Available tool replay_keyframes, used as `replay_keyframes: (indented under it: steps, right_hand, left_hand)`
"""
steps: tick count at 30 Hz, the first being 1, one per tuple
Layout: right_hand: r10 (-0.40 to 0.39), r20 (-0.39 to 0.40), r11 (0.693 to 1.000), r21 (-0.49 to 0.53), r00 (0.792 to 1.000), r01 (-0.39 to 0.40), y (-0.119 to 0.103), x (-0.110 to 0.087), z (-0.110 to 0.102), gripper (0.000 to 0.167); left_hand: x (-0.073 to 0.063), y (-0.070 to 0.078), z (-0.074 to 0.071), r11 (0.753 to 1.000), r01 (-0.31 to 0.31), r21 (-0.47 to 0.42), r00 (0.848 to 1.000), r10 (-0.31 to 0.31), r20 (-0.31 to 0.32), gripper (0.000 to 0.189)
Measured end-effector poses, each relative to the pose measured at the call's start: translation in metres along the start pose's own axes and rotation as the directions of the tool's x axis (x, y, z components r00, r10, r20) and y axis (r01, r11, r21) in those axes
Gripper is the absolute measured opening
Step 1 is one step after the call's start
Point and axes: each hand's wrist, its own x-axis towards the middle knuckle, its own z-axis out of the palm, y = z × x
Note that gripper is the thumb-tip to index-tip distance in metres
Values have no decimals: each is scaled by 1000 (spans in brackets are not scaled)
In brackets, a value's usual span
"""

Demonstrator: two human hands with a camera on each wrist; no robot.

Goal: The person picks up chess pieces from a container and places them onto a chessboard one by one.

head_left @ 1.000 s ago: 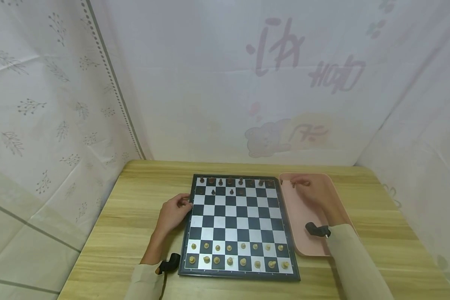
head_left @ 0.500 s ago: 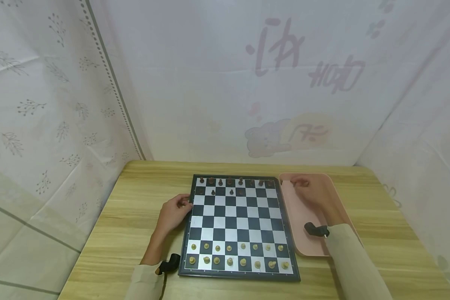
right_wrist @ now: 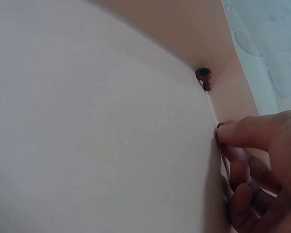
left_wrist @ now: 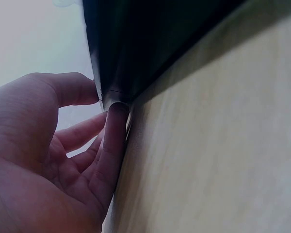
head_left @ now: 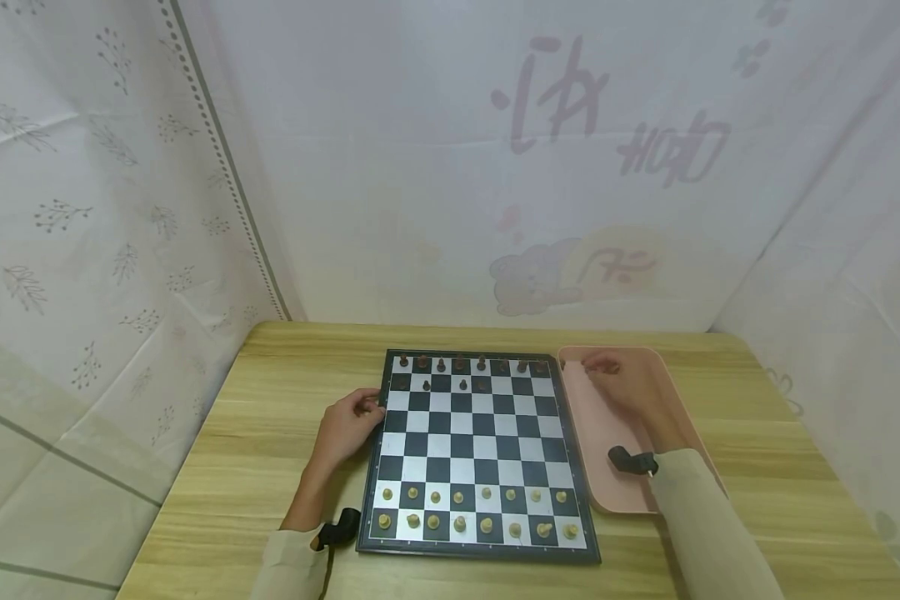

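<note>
My left hand (head_left: 348, 423) holds the left edge of the chessboard (head_left: 450, 422). In the left wrist view, the thumb touches the board's side (left_wrist: 136, 48) and a bent finger meets its lower corner. At the far end of the pink tray (head_left: 607, 475), my right hand (head_left: 633, 390) pinches a small dark chess piece (right_wrist: 220, 125) between thumb and forefinger, most of it hidden by the fingertips. Nearby, a brown chess pawn (right_wrist: 203, 77) lies in the tray's corner. Dark pieces (head_left: 460, 363) fill the board's far row, with several more in front; light pieces (head_left: 460, 522) stand in two near rows.
The board and tray lie side by side on a wooden table (head_left: 270, 467). Patterned white curtains (head_left: 420, 167) hang behind and at both sides. The tray's raised wall (right_wrist: 160, 29) rises beside the right hand.
The right fingertips have closed in over the dark piece, which showed more below them a second ago. The right wrist has shifted very slightly left. The left hand stays at the board.
</note>
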Motion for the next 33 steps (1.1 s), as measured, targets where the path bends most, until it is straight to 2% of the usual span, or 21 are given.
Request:
replay_keyframes:
  steps: [6, 12, 16, 27, 33]
  right_hand:
    - [38, 3, 999, 9, 999, -38, 4, 2, 3, 19]
    - [86, 5, 996, -36, 996, -86, 4, 3, 3, 21]
    - [85, 9, 995, -55, 996, -84, 2, 1, 2, 22]
    - [55, 6, 998, -28, 998, -54, -6, 1, -2, 24]
    - [5, 2, 998, -60, 1000, -5, -12, 1, -5, 25]
  left_hand:
    - [0, 0, 0, 1000, -3, -2, 1000, 3, -1, 39]
    - [0, -1, 0, 1000, -5, -6, 1000, 5, 1, 40]
    - [0, -1, 0, 1000, -5, -6, 1000, 5, 2, 40]
    - [0, 0, -1, 1000, -2, -6, 1000, 2, 1, 40]
    - [0, 0, -1, 1000, -1, -8, 1000, 1, -4, 41]
